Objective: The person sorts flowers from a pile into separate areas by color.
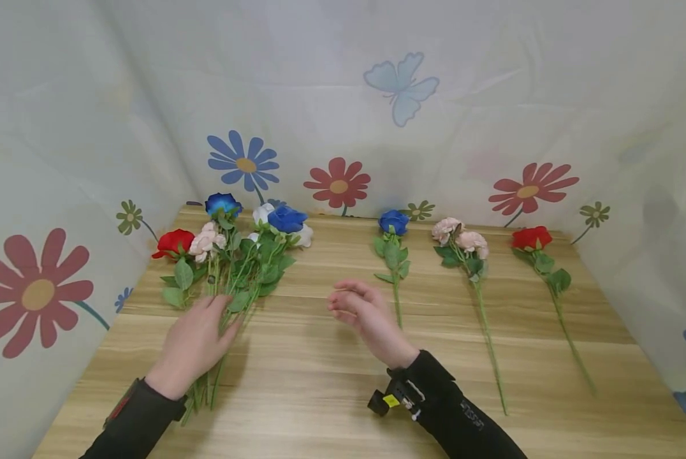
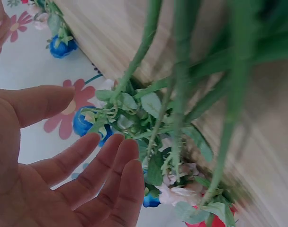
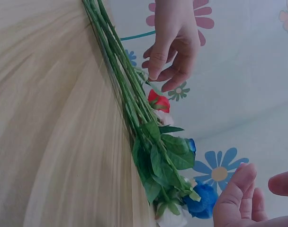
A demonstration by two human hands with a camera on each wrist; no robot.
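At the left of the table lies a bunch of long-stemmed flowers (image 1: 254, 268): a red rose (image 1: 175, 243), pale pink blooms (image 1: 207, 242), blue roses (image 1: 287, 218) and white ones (image 1: 304, 237) partly hidden behind. My left hand (image 1: 196, 341) hovers over the green stems (image 3: 118, 56), its fingers loosely bent. The left wrist view shows its palm bare, with thumb and fingers (image 2: 118, 189) spread beside the stems. My right hand (image 1: 374, 322) is held in the air right of the bunch, fingers gently curved with nothing in them; its thumb and fingertips stand apart in the right wrist view.
On the right half of the wooden table (image 1: 320, 395) lie three separate stems: a blue rose (image 1: 394, 222) near my right hand, a pink two-headed flower (image 1: 472, 243), and a red rose (image 1: 532, 238). A flower-printed cloth (image 1: 320, 115) rises behind and along the sides.
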